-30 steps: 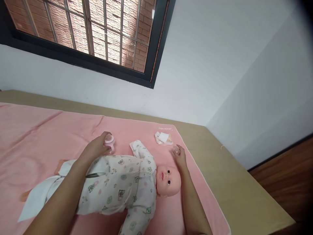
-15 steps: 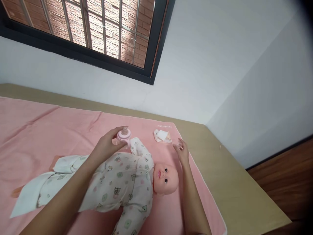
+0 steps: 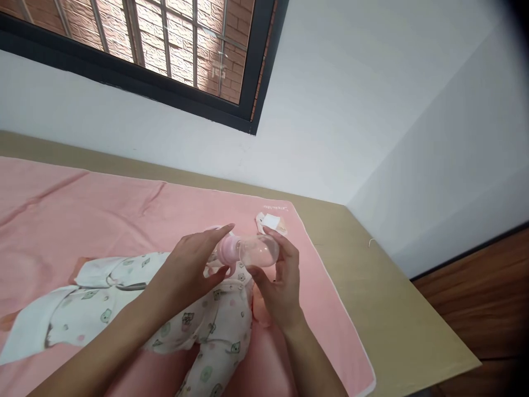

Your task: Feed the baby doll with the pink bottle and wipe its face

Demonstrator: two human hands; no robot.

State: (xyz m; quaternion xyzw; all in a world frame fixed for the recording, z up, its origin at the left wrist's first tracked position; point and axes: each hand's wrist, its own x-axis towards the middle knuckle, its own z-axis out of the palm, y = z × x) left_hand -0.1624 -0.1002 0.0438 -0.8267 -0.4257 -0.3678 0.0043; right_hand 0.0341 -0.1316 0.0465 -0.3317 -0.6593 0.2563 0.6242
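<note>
A small baby bottle (image 3: 253,251) with a pink collar and a clear end is held sideways between both hands, just above a baby doll (image 3: 124,309). My left hand (image 3: 194,264) pinches the pink collar, forefinger over it and thumb under. My right hand (image 3: 279,281) curls its fingers round the clear end. The doll wears a white patterned sleepsuit and lies on its back on a pink towel (image 3: 103,209). My right hand hides most of its head.
A small crumpled white packet (image 3: 270,222) lies near the towel's far right corner. The towel covers a tan tabletop (image 3: 392,309) set against a white wall under a barred window (image 3: 165,33). Wooden floor (image 3: 487,298) lies beyond the table's right edge.
My left hand lifted the pink bottle from beside the doll and carried it right. My right hand came left to meet it, and both now grip the bottle above the doll's head.
</note>
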